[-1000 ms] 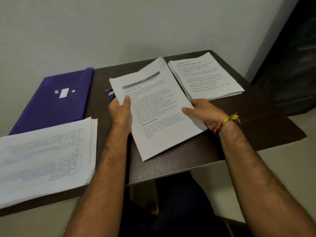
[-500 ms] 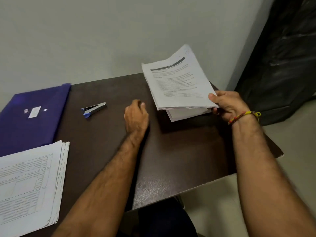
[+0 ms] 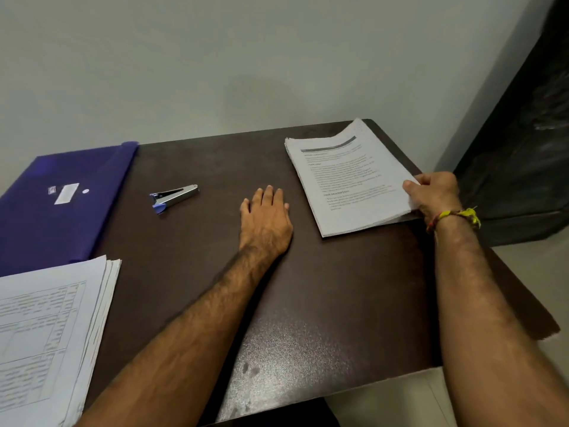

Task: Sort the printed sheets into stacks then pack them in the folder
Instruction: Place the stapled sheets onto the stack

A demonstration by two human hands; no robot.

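Observation:
A stack of printed text sheets (image 3: 345, 180) lies at the table's far right corner. My right hand (image 3: 434, 192) pinches its right edge, thumb on top. Flat on the bare table, palm down with fingers straight, rests my left hand (image 3: 264, 217), just left of that stack and apart from it. A second stack of sheets with printed tables (image 3: 46, 337) lies at the near left, hanging over the table's edge. Behind it, closed, is the blue folder (image 3: 58, 201).
A small silver and blue stapler (image 3: 174, 197) lies between the folder and my left hand. The dark brown table (image 3: 308, 303) stands against a pale wall. A black plastic-covered object (image 3: 523, 134) stands to the right, past the table's edge.
My right hand carried the held sheets to the right and set them down on the far right stack. My left hand let go and now lies flat on the table.

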